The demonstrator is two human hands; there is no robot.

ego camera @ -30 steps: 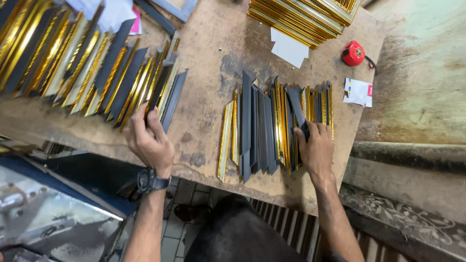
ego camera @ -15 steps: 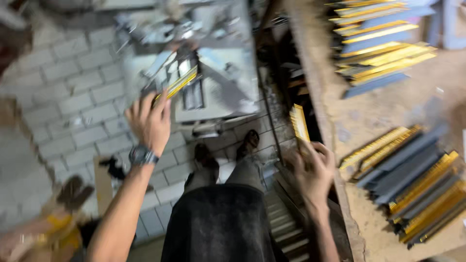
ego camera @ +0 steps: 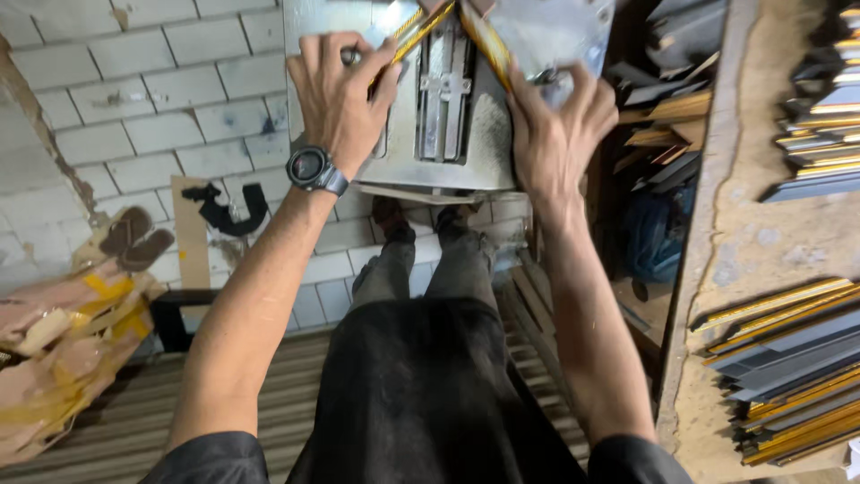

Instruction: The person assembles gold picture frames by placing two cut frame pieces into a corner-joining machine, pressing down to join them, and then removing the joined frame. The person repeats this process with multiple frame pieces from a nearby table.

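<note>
Hands pressed two gold moulding strips (ego camera: pixel 421 25) into a mitre on the metal joiner (ego camera: pixel 443 108); left hand (ego camera: pixel 336 99) and right hand (ego camera: pixel 555 125) fingers clamped down. Joint should sit flush before fixing.

Both arms are reaching forward and down from the shoulders, forearms bare and nearly straight, drawing closer together toward the hands. The left hand (ego camera: pixel 339 99) is lying palm down with its back to the camera, fingers bent and pressing close together, a dark round watch (ego camera: pixel 313 168) sitting on its wrist. The right hand (ego camera: pixel 560 125) is also facing palm down, its fingers spreading and stretching forward, thumb angling inward toward the left hand, the two hands staying apart at about the same height.
</note>
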